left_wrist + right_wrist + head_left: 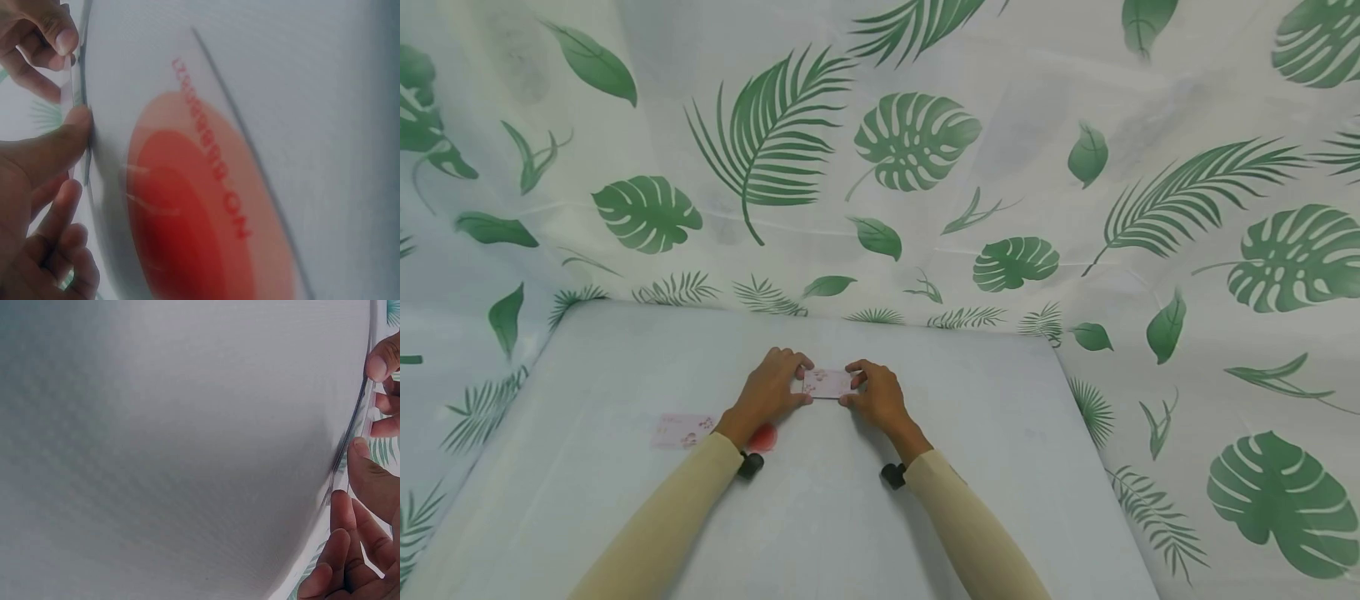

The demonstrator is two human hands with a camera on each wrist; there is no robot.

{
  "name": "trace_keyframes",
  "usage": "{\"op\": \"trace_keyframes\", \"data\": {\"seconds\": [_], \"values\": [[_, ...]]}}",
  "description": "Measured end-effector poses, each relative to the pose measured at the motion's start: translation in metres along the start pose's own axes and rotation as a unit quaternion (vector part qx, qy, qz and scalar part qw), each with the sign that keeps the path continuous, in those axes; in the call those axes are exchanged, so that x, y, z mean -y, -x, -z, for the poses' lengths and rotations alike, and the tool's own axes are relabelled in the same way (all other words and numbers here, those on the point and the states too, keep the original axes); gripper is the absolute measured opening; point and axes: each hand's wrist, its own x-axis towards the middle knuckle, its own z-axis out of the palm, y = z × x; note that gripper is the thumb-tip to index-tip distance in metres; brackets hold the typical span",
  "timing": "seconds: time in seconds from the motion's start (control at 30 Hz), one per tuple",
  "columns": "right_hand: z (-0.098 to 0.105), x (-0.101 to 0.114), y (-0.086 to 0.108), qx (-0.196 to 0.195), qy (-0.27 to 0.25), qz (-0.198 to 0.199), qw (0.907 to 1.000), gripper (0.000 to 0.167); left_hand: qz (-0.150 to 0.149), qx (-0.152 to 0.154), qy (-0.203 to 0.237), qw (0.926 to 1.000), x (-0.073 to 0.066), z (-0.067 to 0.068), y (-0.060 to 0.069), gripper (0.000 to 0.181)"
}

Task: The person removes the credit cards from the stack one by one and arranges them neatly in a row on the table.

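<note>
A small pale card (827,383) with pink floral print is held level just above the white table, near its far side. My left hand (771,387) pinches its left end between thumb and fingers. At the right end my right hand (880,398) grips it the same way. Both wrist views show the card (67,90) almost edge-on, as a thin strip (369,409) between the fingertips. Whether it touches the table, I cannot tell.
Left of centre lies a flat pink floral print (683,431), partly under my left forearm. Beside it is a red disc-shaped print (763,438), which carries a red number (212,156) in the left wrist view. Leaf-patterned sheeting (917,142) encloses the table (1000,433).
</note>
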Motion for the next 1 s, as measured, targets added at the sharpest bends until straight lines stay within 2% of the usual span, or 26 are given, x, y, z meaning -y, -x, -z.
{"op": "trace_keyframes", "data": {"seconds": [0.3,0.57,0.77,1.0], "values": [[0.003,-0.001,0.006,-0.001,0.001,0.021,0.9998,0.052,-0.002,0.01,0.005,0.9999,-0.002,0.004,0.004,0.057],[0.006,-0.001,0.016,-0.002,0.01,0.038,0.9992,0.053,-0.017,0.002,0.006,0.9998,-0.004,0.005,0.011,0.057],[0.008,0.002,0.024,0.0,0.014,0.042,0.999,0.054,-0.032,-0.004,0.001,0.9995,-0.004,0.007,0.018,0.057],[0.009,0.004,0.036,-0.007,0.008,0.064,0.9979,0.054,-0.028,-0.002,0.0,0.9996,-0.006,0.011,0.029,0.055]]}}
